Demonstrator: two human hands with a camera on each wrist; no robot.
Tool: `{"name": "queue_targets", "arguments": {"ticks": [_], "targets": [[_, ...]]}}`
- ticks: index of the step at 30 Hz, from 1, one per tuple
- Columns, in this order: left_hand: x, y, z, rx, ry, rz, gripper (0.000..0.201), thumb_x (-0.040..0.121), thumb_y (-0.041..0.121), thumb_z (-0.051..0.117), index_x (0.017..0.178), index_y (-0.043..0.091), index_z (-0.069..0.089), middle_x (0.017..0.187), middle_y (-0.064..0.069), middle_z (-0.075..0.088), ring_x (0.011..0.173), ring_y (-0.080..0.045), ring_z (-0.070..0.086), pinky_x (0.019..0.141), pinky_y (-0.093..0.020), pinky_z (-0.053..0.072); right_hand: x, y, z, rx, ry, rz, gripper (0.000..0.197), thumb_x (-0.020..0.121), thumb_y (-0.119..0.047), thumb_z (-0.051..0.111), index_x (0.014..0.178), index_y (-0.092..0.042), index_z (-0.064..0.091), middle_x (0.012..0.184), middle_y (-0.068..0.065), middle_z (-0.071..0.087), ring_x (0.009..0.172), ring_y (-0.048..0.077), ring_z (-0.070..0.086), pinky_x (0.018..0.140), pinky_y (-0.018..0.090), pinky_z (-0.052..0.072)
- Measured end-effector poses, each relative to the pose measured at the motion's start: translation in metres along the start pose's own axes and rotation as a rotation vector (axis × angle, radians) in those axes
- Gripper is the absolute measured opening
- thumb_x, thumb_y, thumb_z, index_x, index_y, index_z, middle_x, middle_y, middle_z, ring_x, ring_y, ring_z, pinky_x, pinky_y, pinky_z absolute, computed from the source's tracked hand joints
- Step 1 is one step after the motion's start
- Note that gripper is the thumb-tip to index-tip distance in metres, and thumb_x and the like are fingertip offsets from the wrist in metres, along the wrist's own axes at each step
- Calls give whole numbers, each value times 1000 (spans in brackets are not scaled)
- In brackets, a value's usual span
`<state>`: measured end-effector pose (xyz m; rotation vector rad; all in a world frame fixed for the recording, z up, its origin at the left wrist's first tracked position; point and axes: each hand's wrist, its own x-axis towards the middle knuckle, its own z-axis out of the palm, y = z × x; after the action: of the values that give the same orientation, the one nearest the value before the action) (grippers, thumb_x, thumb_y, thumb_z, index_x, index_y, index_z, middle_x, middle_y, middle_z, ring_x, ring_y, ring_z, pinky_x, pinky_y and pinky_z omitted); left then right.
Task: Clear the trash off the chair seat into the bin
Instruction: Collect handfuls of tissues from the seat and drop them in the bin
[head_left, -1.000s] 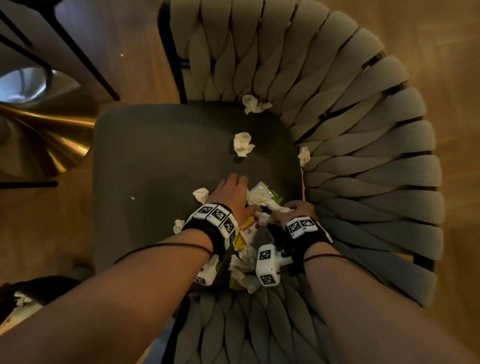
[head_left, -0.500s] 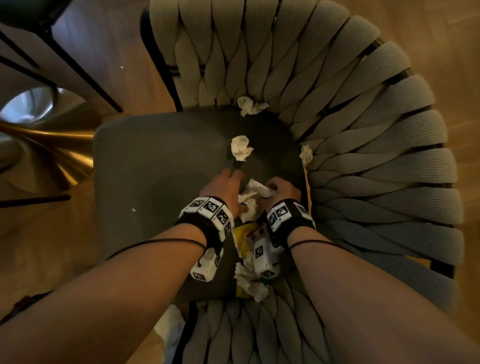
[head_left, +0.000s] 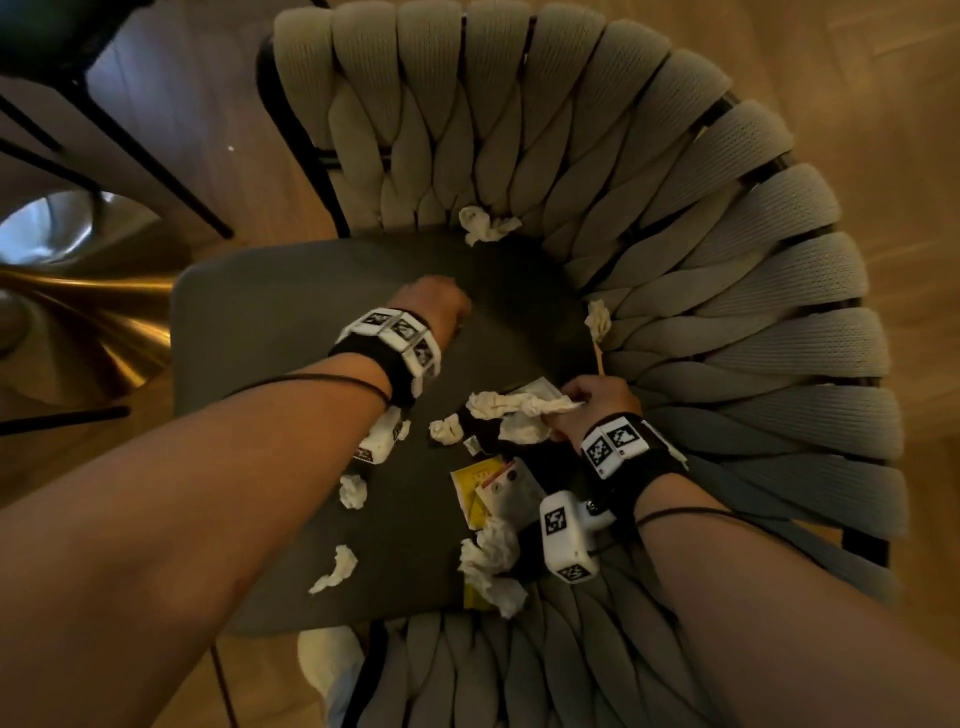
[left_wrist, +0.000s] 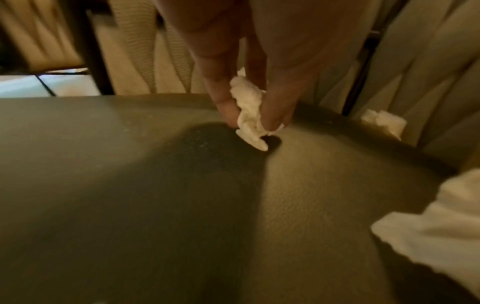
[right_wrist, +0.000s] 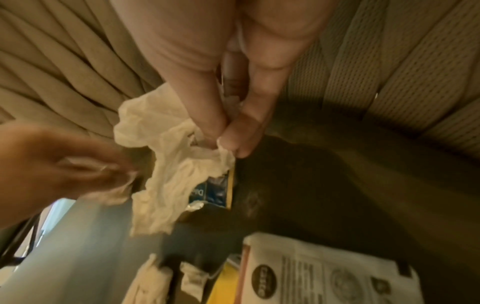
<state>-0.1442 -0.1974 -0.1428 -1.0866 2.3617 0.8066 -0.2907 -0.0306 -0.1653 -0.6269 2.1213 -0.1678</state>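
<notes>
The dark chair seat (head_left: 291, 322) carries several crumpled white tissues and wrappers. My left hand (head_left: 441, 306) reaches to the seat's middle, and in the left wrist view its fingers (left_wrist: 275, 111) pinch a small tissue ball (left_wrist: 249, 115) just above the cushion (left_wrist: 130, 185). My right hand (head_left: 592, 400) pinches a bunch of crumpled tissue (head_left: 514, 405) at the seat's right side; in the right wrist view that tissue (right_wrist: 168, 164) hangs over a blue wrapper (right_wrist: 215, 193). A yellow packet (head_left: 475, 483) and a printed white wrapper (head_left: 511, 493) lie near the front. No bin shows.
More tissues lie at the backrest (head_left: 485, 223), against the right woven arm (head_left: 597, 322), and near the front edge (head_left: 337, 569), (head_left: 491, 561). Thick woven rope (head_left: 727, 260) wraps the seat. A brass table base (head_left: 78, 322) and black legs stand on the wooden floor to the left.
My left hand has left the trash pile and moved forward to the tissue ball in the seat's middle, now pinching it. My right hand has gathered tissue and stays at the right side.
</notes>
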Motion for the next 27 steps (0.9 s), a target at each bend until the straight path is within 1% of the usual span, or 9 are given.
{"name": "queue_targets", "arguments": {"ticks": [3,5,7,9,12,15,18,22,27], "targets": [[-41,-28,-5,-117,92,-51,33,83,20,64,116,22,55,117,-6,58,108,-25,55,92,-38,45,-2,-3,-6,32,-13,-30,18,70,-20,80,71,-22,63,74,1,70,68,18,68,69,23,55],[-78,-48,-2,-121,91,-66,46,77,24,72,119,21,53,117,-6,56,109,-23,55,94,-37,44,-8,-7,-9,63,-35,-45,18,72,-16,80,71,-20,63,65,-2,65,58,14,64,61,20,51],[-110,-61,6,-124,5,-104,44,76,28,73,116,22,57,112,-1,58,105,-18,56,94,-36,46,-13,-11,-9,95,-64,-65,21,71,-10,80,67,-20,62,63,-1,65,60,19,67,64,27,58],[-127,-66,20,-125,-88,-89,28,78,31,71,105,27,64,107,7,56,103,-13,54,94,-36,47,-20,-13,-6,97,-104,-97,25,69,-4,80,64,-20,62,65,3,65,66,26,70,67,37,61],[-124,-61,43,-82,-127,20,14,76,33,72,89,30,71,124,8,47,116,-11,43,100,-39,43,-30,-14,3,16,-166,-107,28,67,-3,82,64,-23,62,70,3,66,67,28,71,66,40,61],[-104,-54,64,69,-222,136,11,79,29,69,87,22,73,146,2,35,126,-19,38,103,-41,41,-40,-17,18,-118,-227,-104,19,67,-14,84,73,-22,68,79,3,70,72,23,71,67,34,61],[-95,-53,79,144,-250,204,19,87,25,59,101,15,68,130,-7,51,115,-25,48,96,-41,46,-41,-23,34,-227,-251,-120,18,68,-24,83,81,-26,71,89,-1,71,82,17,68,73,28,59],[-96,-60,79,103,-143,157,28,83,24,64,109,16,58,113,-9,54,106,-28,52,87,-37,46,-38,-35,40,-281,-232,-88,17,73,-19,78,86,-28,71,101,3,68,93,20,65,81,28,56],[-98,-61,82,150,-153,106,42,85,26,62,122,10,51,122,-13,52,113,-29,49,95,-40,45,-45,-22,35,-315,-359,33,32,72,-22,82,101,-17,71,101,7,71,90,24,70,81,36,59]]}}
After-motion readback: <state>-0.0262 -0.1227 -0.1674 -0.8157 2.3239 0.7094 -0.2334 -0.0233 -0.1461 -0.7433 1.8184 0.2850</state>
